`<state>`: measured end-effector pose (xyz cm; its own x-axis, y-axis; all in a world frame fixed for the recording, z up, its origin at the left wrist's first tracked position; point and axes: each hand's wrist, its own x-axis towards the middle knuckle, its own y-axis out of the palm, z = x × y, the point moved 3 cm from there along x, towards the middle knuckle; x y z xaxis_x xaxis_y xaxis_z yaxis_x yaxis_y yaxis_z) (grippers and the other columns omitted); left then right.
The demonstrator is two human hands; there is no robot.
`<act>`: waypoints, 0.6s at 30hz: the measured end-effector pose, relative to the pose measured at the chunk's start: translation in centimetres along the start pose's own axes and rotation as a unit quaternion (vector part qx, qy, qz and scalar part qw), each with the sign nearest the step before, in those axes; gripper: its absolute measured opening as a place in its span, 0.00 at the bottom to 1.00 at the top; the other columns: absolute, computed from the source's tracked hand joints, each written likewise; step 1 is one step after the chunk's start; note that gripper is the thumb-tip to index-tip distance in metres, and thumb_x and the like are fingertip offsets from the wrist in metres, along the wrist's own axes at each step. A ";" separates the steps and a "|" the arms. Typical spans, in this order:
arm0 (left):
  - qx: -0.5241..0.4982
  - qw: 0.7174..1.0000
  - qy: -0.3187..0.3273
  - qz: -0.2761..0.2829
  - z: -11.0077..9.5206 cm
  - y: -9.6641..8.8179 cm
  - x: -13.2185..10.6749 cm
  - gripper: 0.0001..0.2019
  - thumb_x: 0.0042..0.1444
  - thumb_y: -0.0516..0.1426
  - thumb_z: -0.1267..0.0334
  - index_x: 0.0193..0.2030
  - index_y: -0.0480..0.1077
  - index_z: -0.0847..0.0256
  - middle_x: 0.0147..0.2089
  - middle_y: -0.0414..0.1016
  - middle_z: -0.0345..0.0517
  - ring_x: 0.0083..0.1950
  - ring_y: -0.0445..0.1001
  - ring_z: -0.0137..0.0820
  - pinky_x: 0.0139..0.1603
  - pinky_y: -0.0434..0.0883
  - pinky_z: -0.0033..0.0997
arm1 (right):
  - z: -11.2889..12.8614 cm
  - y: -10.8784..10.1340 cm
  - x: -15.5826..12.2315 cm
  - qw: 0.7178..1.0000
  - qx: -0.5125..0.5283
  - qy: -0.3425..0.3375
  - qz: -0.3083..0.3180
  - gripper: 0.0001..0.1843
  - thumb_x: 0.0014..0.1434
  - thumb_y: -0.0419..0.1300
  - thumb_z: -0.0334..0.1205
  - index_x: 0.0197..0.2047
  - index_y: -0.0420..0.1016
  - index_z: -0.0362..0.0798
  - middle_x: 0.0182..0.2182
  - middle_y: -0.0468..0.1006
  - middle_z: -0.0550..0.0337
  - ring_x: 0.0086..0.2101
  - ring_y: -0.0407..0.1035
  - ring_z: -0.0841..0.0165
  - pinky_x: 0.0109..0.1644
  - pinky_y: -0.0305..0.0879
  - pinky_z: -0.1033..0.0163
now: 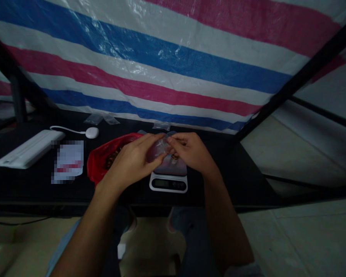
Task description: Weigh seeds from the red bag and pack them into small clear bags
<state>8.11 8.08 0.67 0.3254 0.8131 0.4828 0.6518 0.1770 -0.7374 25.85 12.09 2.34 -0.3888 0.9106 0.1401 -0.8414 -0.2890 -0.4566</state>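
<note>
Both my hands meet above a small digital scale (168, 184) on the black table (233, 173). My left hand (132, 159) and my right hand (190, 152) pinch the top of a small clear plastic bag (159, 148) held between them, fingers closed on it. The bag hangs just over the scale's platform; its contents look dark and are hard to make out. A red plastic bag (99, 163) with dark pieces inside lies open just left of the scale, partly hidden by my left hand.
A white flat device (29, 149) with a cable and a round white puck (92, 132) lies at the left. A blurred-out card (67, 161) is beside it. Empty clear bags (102, 119) lie at the table's back edge below a striped tarp (173, 57).
</note>
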 end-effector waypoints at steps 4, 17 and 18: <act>0.005 0.998 -0.013 0.059 0.7 0.9 0.0 0.25 0.66 0.57 0.53 0.66 0.71 0.61 0.63 0.78 0.54 0.61 0.78 0.46 0.63 0.74 0.46 | -1.9 -2.9 -0.5 0.999 -0.028 0.011 0.011 0.10 0.67 0.59 0.36 0.44 0.82 0.45 0.39 0.86 0.55 0.39 0.80 0.67 0.45 0.75 0.62; -0.005 0.992 -0.022 0.123 2.4 5.0 0.3 0.26 0.62 0.59 0.58 0.66 0.71 0.63 0.65 0.76 0.56 0.65 0.75 0.48 0.67 0.71 0.51 | -6.9 -2.1 0.0 0.986 -0.111 -0.018 0.122 0.14 0.53 0.72 0.34 0.44 0.81 0.46 0.40 0.83 0.56 0.43 0.77 0.63 0.51 0.72 0.57; -0.013 0.992 -0.021 0.121 2.4 5.1 0.2 0.26 0.62 0.59 0.58 0.66 0.71 0.63 0.65 0.76 0.56 0.65 0.75 0.47 0.67 0.71 0.50 | -6.6 -2.1 0.0 0.987 -0.107 -0.028 0.117 0.13 0.54 0.72 0.34 0.44 0.81 0.47 0.40 0.83 0.56 0.43 0.77 0.63 0.51 0.72 0.57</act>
<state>9.83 10.53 -4.11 0.4459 0.8522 0.2735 0.5762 -0.0395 -0.8164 30.08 14.66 -2.51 -0.5887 0.8065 0.0543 -0.6298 -0.4156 -0.6562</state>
